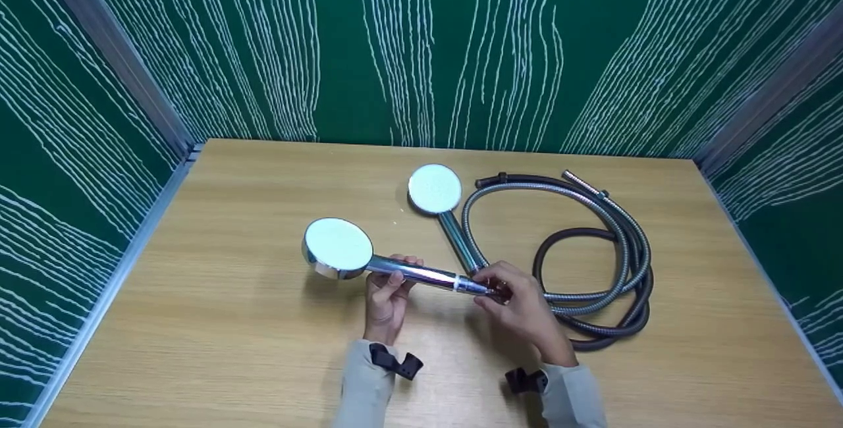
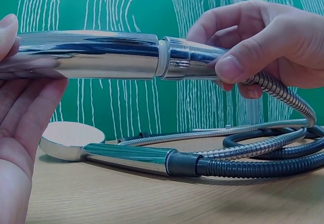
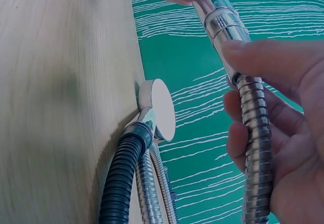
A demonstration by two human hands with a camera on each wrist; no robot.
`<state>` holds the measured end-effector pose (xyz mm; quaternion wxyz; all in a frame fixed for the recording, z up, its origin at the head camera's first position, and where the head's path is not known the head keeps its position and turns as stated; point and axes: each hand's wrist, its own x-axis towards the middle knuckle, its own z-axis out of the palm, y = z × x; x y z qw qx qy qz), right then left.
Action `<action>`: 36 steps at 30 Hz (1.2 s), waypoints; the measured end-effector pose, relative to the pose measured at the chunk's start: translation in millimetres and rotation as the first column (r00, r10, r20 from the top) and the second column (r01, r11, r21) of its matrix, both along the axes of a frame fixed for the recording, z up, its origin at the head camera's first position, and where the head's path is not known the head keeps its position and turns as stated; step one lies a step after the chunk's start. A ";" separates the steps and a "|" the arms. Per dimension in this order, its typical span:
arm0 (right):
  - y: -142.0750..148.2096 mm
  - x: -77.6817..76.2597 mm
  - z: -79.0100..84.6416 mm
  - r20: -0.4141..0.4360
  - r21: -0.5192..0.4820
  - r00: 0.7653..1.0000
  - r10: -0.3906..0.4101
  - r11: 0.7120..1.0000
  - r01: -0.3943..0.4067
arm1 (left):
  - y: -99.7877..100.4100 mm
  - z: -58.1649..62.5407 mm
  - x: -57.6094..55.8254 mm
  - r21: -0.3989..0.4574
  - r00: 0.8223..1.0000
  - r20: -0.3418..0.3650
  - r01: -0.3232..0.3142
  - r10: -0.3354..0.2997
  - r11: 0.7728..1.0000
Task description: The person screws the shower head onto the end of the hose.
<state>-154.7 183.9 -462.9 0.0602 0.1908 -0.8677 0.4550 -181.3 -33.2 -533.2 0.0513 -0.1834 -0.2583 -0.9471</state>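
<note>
A chrome shower head (image 1: 338, 245) with a round white face is held above the table, face up. My left hand (image 1: 386, 306) grips its handle (image 2: 106, 57) from below, thumb on the near side. At the handle's right end sits the hose's chrome connector (image 2: 177, 59), in line with it, and a narrow pale ring shows between the two. The thumb and fingers of my right hand (image 1: 523, 306) pinch this connector at its tapered part. From there the silver ribbed metal hose (image 3: 255, 133) runs down past my right palm.
Behind my hands, a second shower head (image 1: 435, 189) lies on the wooden table (image 1: 217, 322), joined to a black ribbed hose (image 3: 121, 178). Coiled silver and black hoses (image 1: 635, 270) lie at the right. Green panels (image 1: 342, 53) with white lines enclose the back and sides.
</note>
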 end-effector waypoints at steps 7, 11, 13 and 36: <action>1.3 -0.3 -2.8 -0.049 -0.006 0.999 0.016 1.000 -0.016 | 0.5 1.4 1.1 -0.002 1.000 0.016 -0.002 0.002 1.000; 1.4 0.4 -2.0 -0.031 -0.014 0.999 0.016 1.000 -0.017 | 0.9 0.8 0.6 -0.005 1.000 0.011 -0.006 0.006 1.000; 1.3 0.6 -1.4 -0.013 -0.015 1.000 0.014 1.000 -0.014 | 0.8 0.6 0.7 -0.003 1.000 0.007 -0.004 0.004 1.000; 0.3 -1.3 -4.8 -0.057 -0.003 0.998 0.003 1.000 -0.003 | 0.5 -0.7 0.2 -0.006 1.000 0.005 -0.004 0.004 1.000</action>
